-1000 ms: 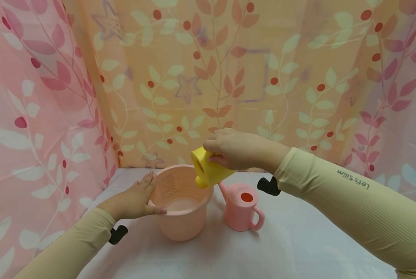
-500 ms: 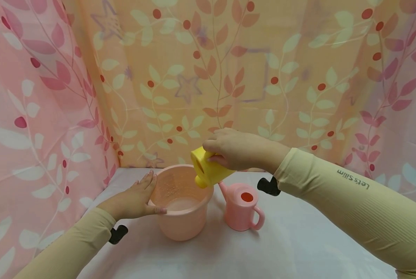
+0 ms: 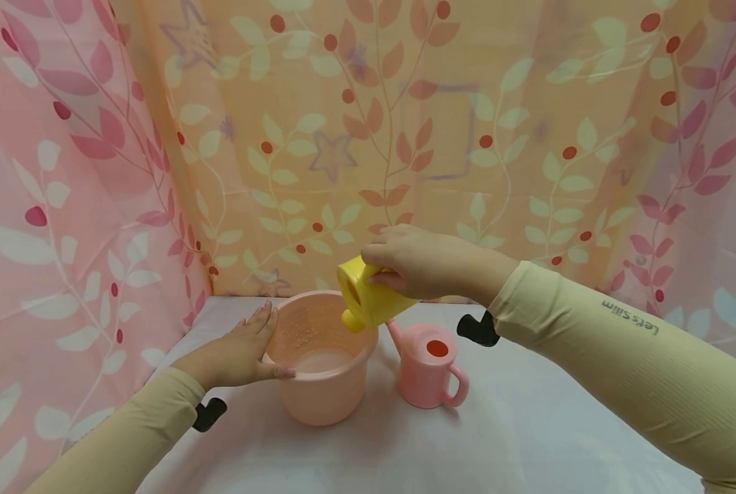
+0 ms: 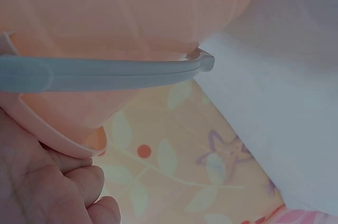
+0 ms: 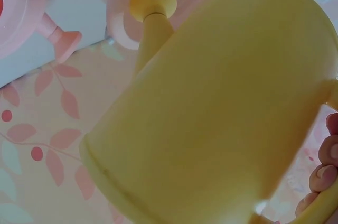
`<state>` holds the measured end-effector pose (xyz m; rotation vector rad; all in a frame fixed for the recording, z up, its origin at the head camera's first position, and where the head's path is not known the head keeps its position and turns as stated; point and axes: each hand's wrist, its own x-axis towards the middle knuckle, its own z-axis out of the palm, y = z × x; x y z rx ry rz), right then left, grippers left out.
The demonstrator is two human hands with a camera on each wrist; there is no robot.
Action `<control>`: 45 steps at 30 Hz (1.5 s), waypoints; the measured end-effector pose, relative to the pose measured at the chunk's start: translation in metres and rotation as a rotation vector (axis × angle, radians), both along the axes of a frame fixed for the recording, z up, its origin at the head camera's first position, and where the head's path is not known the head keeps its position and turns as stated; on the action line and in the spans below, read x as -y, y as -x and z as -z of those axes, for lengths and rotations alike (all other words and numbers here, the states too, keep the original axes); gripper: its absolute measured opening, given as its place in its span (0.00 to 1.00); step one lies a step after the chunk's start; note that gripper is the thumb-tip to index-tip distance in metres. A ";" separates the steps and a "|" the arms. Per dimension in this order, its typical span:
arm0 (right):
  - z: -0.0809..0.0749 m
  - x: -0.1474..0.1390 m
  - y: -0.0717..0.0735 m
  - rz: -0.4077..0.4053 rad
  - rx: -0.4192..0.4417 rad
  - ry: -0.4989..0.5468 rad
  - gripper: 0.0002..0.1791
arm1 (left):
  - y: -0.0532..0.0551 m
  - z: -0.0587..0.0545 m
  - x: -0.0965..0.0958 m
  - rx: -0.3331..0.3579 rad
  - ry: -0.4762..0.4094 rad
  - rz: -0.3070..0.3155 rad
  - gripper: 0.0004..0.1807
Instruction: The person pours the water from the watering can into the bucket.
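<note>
My right hand (image 3: 407, 261) grips the handle of a yellow watering can (image 3: 380, 302). The can is tipped over the right side of a peach-coloured bucket (image 3: 323, 405), its spout head (image 5: 153, 2) pointing down into it. Small droplets cling to the bucket's inner wall. My left hand (image 3: 238, 353) rests on the bucket's left rim, fingers stretched out along it and the thumb on the near edge. In the right wrist view, curled fingers (image 5: 323, 176) show around the yellow handle. A grey-blue bail handle (image 4: 105, 73) hangs across the bucket's outside in the left wrist view.
Just right of the bucket stands a pink watering can (image 3: 426, 377), upright, its spout towards the bucket and its handle to the right. A pale cloth (image 3: 516, 425) covers the table. Leaf-patterned curtains (image 3: 318, 137) close off the back and sides.
The yellow watering can and the right hand have shifted very slightly, the can tilting a touch more. The left hand, bucket and pink can keep their places.
</note>
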<state>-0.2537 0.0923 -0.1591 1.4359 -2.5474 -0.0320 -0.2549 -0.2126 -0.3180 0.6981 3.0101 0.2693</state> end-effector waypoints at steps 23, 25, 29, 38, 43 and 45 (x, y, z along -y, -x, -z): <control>0.027 -0.039 0.006 0.180 0.221 0.470 0.07 | 0.002 0.000 0.003 -0.001 0.004 -0.004 0.68; 0.032 -0.046 0.006 0.216 0.234 0.520 0.08 | 0.002 0.000 0.002 0.001 -0.001 0.004 0.68; 0.042 -0.061 0.007 0.280 0.294 0.623 0.08 | 0.002 0.001 0.002 -0.006 -0.002 0.007 0.68; 0.068 -0.092 -0.004 0.315 0.473 0.902 0.12 | 0.001 0.002 0.001 -0.013 -0.012 0.013 0.68; 0.081 -0.105 -0.010 0.308 0.477 1.014 0.11 | 0.002 0.002 0.001 -0.015 -0.010 0.013 0.68; 0.086 -0.112 -0.012 0.320 0.456 1.039 0.10 | 0.002 0.003 0.001 -0.014 -0.007 0.015 0.68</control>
